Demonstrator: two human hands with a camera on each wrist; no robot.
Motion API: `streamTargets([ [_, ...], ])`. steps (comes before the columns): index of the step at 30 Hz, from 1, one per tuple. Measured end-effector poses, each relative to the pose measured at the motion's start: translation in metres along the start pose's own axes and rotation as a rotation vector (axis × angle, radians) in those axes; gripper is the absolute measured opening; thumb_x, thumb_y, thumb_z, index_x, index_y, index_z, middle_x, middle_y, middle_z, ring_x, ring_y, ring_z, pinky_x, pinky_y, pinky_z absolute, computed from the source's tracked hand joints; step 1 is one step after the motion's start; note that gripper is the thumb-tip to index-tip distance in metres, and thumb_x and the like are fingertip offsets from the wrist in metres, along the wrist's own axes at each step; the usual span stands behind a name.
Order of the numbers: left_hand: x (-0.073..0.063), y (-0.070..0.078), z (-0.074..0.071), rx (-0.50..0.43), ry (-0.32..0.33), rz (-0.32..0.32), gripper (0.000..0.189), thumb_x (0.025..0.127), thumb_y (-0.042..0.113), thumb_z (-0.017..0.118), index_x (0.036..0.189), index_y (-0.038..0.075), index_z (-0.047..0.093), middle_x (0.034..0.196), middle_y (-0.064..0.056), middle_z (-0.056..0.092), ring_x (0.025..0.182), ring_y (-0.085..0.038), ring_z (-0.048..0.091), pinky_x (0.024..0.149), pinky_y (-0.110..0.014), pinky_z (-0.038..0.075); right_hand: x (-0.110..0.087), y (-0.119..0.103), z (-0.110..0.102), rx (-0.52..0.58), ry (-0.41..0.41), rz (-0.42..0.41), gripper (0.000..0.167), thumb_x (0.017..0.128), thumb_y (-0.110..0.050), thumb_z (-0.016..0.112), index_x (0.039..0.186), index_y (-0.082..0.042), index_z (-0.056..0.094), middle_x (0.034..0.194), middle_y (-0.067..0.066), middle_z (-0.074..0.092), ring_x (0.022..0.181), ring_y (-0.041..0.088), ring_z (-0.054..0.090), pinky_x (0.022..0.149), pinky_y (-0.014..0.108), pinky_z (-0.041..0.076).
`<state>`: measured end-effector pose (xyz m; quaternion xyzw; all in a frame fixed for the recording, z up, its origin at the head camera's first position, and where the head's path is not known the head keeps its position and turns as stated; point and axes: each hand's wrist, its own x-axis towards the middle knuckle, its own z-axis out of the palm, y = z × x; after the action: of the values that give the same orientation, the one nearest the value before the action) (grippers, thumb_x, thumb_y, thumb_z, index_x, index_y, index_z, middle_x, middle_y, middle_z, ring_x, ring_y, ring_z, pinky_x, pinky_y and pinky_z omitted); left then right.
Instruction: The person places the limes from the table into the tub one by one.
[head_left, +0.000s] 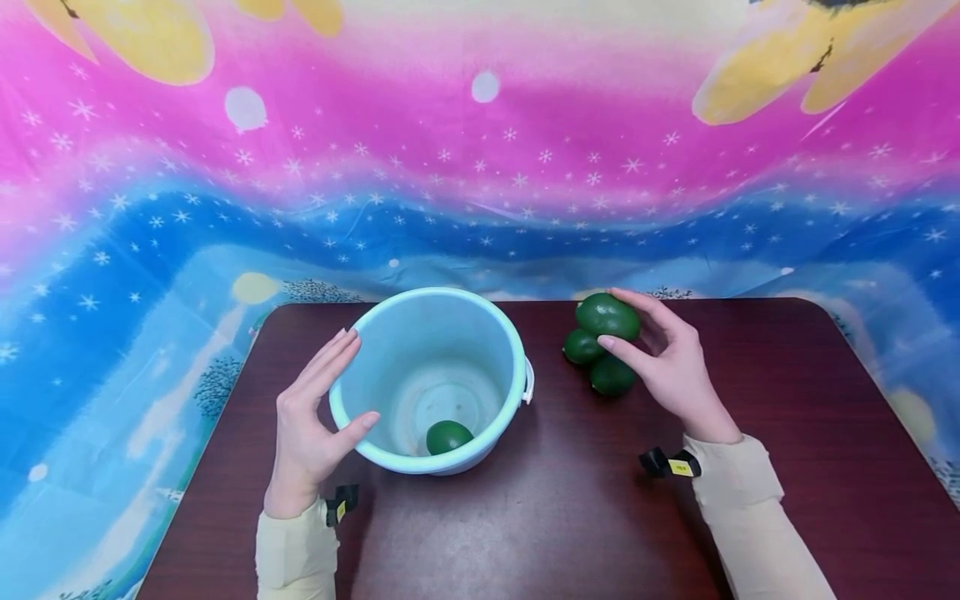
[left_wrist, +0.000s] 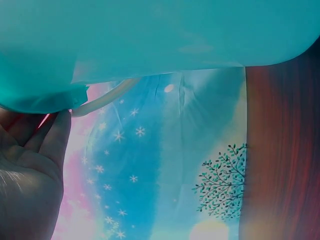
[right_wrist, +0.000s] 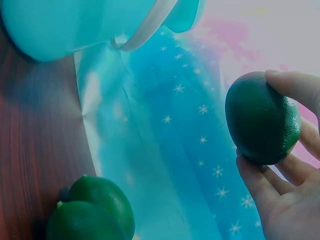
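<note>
A light blue bucket stands on the table, with one dark green avocado on its floor. My left hand rests against the bucket's left rim, its fingers fairly straight and the thumb spread toward the near side. In the left wrist view, the fingertips touch the rim. My right hand pinches another avocado between thumb and fingers. That held avocado is off the table in the right wrist view. Two more avocados, one on the left and one nearer, lie below it.
The dark reddish-brown table has rounded far corners. A patterned cloth hangs behind it and around its sides. The bucket's white handle hangs on its right side. Each wrist wears a black strap.
</note>
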<state>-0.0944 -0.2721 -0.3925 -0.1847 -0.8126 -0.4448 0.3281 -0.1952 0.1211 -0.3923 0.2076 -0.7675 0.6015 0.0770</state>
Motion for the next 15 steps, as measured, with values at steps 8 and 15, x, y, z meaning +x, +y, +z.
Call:
streamTargets([
  [8,-0.001,0.0,0.0,0.002,0.001,0.0,0.08,0.088,0.057,0.072,0.129,-0.011,0.064,0.132,-0.029,0.061,0.129,-0.052,0.049,0.109,-0.026,0.039,-0.001,-0.006,0.005,0.037,-0.016,-0.045,0.057,0.09,0.01,0.071,0.144,-0.001,0.055,0.142,0.013,0.057,0.125,0.019,0.057,0.102,0.026,0.046],
  [15,-0.001,0.002,0.0,0.0,-0.002,-0.003,0.079,0.088,0.056,0.073,0.129,-0.011,0.064,0.132,-0.029,0.061,0.129,-0.052,0.049,0.108,-0.025,0.039,-0.002,-0.013,0.01,0.039,-0.027,-0.054,0.059,0.089,0.01,0.072,0.144,-0.003,0.056,0.142,0.013,0.057,0.124,0.02,0.057,0.103,0.027,0.046],
])
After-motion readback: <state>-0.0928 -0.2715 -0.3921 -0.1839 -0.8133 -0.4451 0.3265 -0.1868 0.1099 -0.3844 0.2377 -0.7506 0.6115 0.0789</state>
